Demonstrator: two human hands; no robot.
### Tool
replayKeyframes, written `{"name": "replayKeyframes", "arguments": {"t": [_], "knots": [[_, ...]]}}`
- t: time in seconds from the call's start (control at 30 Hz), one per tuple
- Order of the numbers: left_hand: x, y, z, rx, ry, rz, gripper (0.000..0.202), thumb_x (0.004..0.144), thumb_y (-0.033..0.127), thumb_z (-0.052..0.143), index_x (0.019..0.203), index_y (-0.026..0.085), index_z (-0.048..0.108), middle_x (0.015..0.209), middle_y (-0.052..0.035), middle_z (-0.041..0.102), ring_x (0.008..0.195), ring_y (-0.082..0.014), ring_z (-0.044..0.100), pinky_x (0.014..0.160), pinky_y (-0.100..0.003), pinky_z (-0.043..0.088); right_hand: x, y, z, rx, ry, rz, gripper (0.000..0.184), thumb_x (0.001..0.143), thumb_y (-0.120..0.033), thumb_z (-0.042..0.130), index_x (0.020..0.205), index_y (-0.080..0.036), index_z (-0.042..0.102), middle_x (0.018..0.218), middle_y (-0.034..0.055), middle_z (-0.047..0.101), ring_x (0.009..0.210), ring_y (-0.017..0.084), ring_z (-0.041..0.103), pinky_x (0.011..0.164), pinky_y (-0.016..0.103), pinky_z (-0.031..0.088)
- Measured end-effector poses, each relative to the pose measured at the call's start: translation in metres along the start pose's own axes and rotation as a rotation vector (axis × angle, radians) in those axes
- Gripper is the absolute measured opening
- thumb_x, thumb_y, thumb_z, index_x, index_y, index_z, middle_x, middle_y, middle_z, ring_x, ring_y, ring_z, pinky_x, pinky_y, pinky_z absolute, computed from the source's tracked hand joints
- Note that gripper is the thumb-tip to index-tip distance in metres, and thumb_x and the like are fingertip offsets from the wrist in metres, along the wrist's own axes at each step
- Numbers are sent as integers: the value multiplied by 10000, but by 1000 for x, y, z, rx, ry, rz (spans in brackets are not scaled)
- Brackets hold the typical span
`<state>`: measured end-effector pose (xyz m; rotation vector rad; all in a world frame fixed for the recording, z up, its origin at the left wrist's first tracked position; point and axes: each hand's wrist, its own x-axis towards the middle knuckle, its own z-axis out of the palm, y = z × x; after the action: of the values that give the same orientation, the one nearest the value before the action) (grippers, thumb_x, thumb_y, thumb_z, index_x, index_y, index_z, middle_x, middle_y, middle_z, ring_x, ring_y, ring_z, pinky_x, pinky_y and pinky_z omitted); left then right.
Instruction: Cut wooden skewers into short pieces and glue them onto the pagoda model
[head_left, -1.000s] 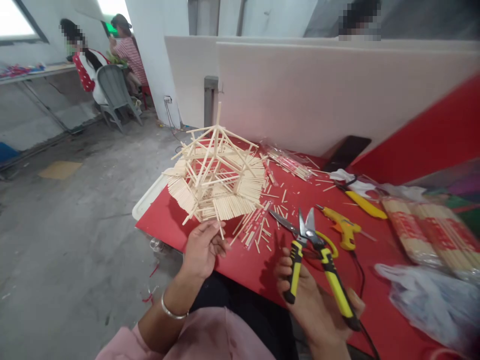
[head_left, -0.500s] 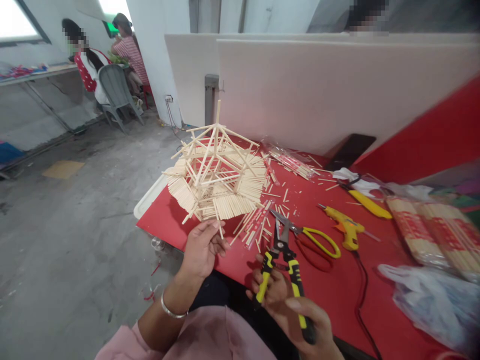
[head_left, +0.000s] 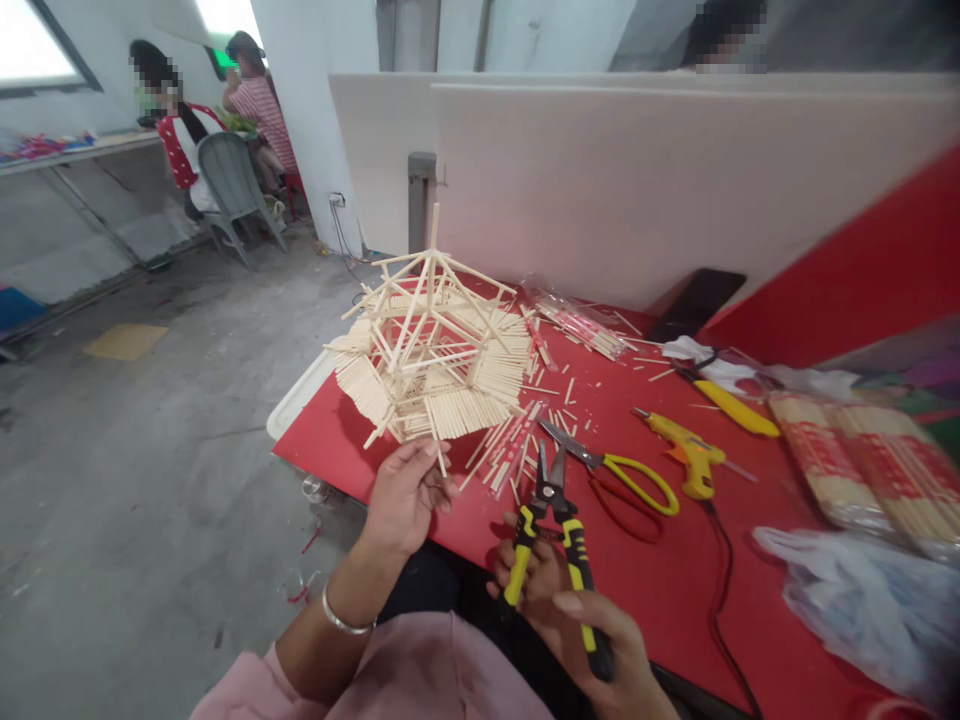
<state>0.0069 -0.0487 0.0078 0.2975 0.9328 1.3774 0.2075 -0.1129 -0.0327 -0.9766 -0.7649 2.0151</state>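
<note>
My right hand (head_left: pixel 581 625) grips the yellow-and-black handles of a pair of cutting pliers (head_left: pixel 553 530), jaws apart and pointing away from me over the red table (head_left: pixel 675 590). My left hand (head_left: pixel 405 495) pinches a short wooden stick (head_left: pixel 441 462) just in front of a roof-shaped model of glued wooden sticks (head_left: pixel 431 350). Loose cut sticks (head_left: pixel 517 450) lie between the model and the pliers.
Yellow-handled scissors (head_left: pixel 622 470), a yellow glue gun (head_left: pixel 686 445) with its black cord, stick bundles (head_left: pixel 862 455) and a plastic bag (head_left: pixel 855 600) lie to the right. White partition boards (head_left: pixel 637 170) stand behind. Two people sit at a far table on the left.
My right hand has carried the pliers leftward and nearer to me, away from the scissors and toward the left hand. The left hand has stayed by the model.
</note>
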Motion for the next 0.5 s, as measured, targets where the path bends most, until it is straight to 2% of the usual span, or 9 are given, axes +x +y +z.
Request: {"name": "replayKeyframes", "arguments": {"t": [0.13,0.33,0.5], "knots": [[0,-2,0,-6,-14,-2,371,622,359,853,827,92,696,567,-7,641,406,-101,588,340,-160,425,-1,0,3,-19,17,12,672,592,-619,608,1196,-325,602,974,107,685,1008,340,633,924,557,464],[1,-3,0,-13,-18,-3,352,642,352,842,833,94,696,575,-12,649,416,-103,597,351,-161,438,1,6,-2,82,-15,54,731,578,-541,619,1259,-281,565,990,109,681,1000,328,638,944,551,458],[1,-4,-2,-11,-12,5,333,659,343,829,839,96,698,582,-17,654,416,-106,602,352,-163,433,-2,0,-11,-136,-71,117,695,631,-633,565,1248,-313,568,969,108,674,1004,328,635,913,538,475]]}}
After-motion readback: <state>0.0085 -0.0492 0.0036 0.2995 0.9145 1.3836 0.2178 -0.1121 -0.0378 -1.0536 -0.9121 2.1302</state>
